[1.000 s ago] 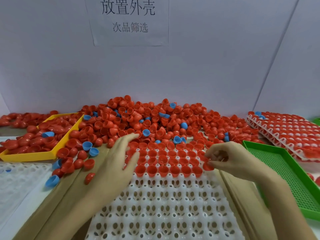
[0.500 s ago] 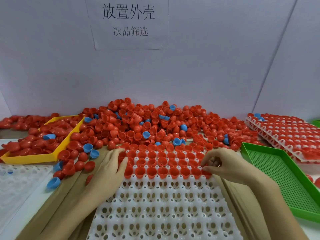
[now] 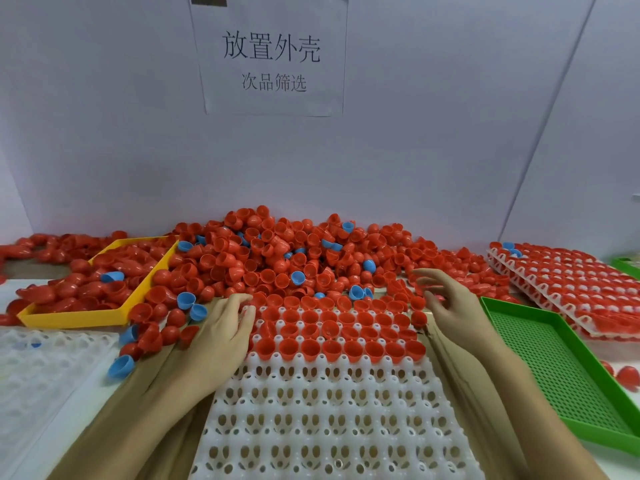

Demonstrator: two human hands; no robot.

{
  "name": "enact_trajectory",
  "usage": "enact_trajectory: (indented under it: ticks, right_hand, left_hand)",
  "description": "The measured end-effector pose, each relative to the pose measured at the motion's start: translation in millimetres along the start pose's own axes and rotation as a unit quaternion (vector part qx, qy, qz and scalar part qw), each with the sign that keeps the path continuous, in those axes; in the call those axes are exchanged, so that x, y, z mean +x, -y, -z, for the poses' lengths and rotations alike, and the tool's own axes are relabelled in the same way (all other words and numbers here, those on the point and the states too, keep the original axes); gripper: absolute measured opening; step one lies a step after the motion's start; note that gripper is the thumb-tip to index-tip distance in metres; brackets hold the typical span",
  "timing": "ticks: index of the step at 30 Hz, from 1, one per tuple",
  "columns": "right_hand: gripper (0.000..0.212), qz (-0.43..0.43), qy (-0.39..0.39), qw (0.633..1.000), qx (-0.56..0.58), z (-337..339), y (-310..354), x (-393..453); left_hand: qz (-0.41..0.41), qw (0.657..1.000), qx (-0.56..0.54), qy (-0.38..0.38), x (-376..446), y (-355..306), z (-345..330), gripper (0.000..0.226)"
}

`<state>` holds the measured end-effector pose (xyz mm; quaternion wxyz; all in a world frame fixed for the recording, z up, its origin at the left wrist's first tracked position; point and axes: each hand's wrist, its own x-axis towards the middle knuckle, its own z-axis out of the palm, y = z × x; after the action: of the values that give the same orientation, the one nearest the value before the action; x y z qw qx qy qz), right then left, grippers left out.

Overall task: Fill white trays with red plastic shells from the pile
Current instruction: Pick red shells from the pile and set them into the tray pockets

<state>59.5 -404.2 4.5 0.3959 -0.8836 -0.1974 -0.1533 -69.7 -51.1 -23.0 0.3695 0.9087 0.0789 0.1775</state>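
Note:
A white tray with rows of round sockets lies in front of me. Its far rows hold red shells set open side up; the near rows are bare. Behind it spreads a big pile of red shells mixed with a few blue ones. My left hand rests on the tray's far left corner, fingers lightly bent and touching the white sockets. My right hand hovers at the tray's far right corner with fingers spread and relaxed. It holds nothing that I can see.
A yellow tray of red shells sits at the left. Another white tray lies at the near left. A green perforated tray is at the right, with stacked filled white trays behind it. Blue shells lie loose near my left arm.
My right hand has opened and lifted away from the tray's far right edge towards the pile. My left hand has slid a little nearer onto the tray's left corner.

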Motion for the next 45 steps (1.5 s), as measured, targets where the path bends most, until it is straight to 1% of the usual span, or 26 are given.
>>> enact_trajectory:
  ticks: [2,6,8,10,13,15,18,20,25,28,30,32,34,36,37,39,41,43,45]
  right_hand:
    - [0.044,-0.001,0.014,0.998,-0.062,-14.0,-3.6,14.5]
    - [0.042,-0.037,0.084,0.981,-0.168,-35.5,-13.0,45.3]
    - [0.041,-0.048,0.098,0.979,-0.173,-41.0,-15.7,55.5]
    - [0.037,-0.052,0.09,0.981,-0.161,-43.6,-17.4,62.8]
    - [0.024,-0.041,0.087,0.98,-0.177,-46.8,-20.3,69.1]
    - [0.017,-0.051,0.078,0.979,-0.182,-46.8,-24.9,72.2]
    - [0.021,-0.095,0.08,0.974,-0.191,-46.5,-29.2,72.5]
    - [0.02,-0.084,0.06,0.978,-0.184,-46.5,-29.3,72.2]
    - [0.012,-0.038,-0.029,0.996,-0.076,-45.7,-14.5,60.4]
    - [0.009,-0.024,-0.039,0.999,0.011,-40.8,3.7,44.2]
    - [0.009,-0.052,-0.032,0.992,0.108,-35.1,20.4,30.2]
    - [0.011,-0.08,-0.002,0.976,0.202,-28.9,38.5,12.9]
    - [0.015,-0.087,0.052,0.959,0.265,-24.1,55.9,-5.5]
    - [0.022,-0.092,0.109,0.939,0.313,-22.8,72.1,-20.6]
    - [0.026,-0.098,0.138,0.926,0.337,-23.5,79.3,-25.6]
    - [0.029,-0.1,0.197,0.904,0.365,-26.8,92.9,-34.6]
    - [0.029,-0.081,0.237,0.895,0.368,-31.3,103.9,-42.1]
    - [0.025,-0.064,0.248,0.892,0.372,-34.0,110.3,-47.8]
    - [0.021,-0.051,0.248,0.896,0.365,-33.1,112.2,-49.5]
  left_hand:
    - [-0.002,1.0,-0.001,-0.004,-0.3,-1.3,2.2,0.039]
    - [-0.005,1.0,0.006,-0.004,-1.4,-2.2,3.9,0.039]
    - [-0.005,1.0,0.013,0.0,-1.9,-2.1,4.7,0.038]
    - [-0.004,1.0,0.019,0.002,-1.7,-0.9,5.3,0.038]
    - [-0.006,1.0,0.022,0.002,-1.5,0.2,5.1,0.036]
    - [-0.009,1.0,0.027,0.008,-2.1,0.2,3.3,0.036]
    - [-0.013,0.999,0.036,0.019,-2.6,0.7,1.9,0.036]
    - [-0.014,0.999,0.039,0.022,-2.2,1.0,2.8,0.037]
    - [-0.019,0.999,0.039,0.005,-0.2,4.0,5.8,0.034]
    - [-0.032,0.999,0.042,-0.008,-1.4,3.6,4.7,0.033]
    - [-0.055,0.997,0.038,-0.024,-2.9,-0.4,5.7,0.03]
    - [-0.109,0.992,0.026,-0.055,-6.4,-10.6,8.1,0.023]
    - [-0.168,0.983,0.009,-0.077,-11.5,-24.9,10.3,0.017]
    - [-0.203,0.976,-0.036,-0.068,-19.4,-39.4,9.9,0.018]
    - [-0.204,0.975,-0.076,-0.048,-24.3,-46.5,8.7,0.021]
    - [-0.177,0.969,-0.169,0.006,-35.0,-60.3,3.5,0.034]
    - [-0.149,0.958,-0.242,0.03,-45.2,-71.5,-4.3,0.042]
    - [-0.137,0.948,-0.287,0.016,-49.5,-76.6,-11.0,0.033]
    - [-0.129,0.943,-0.307,0.014,-48.4,-76.6,-11.8,0.022]
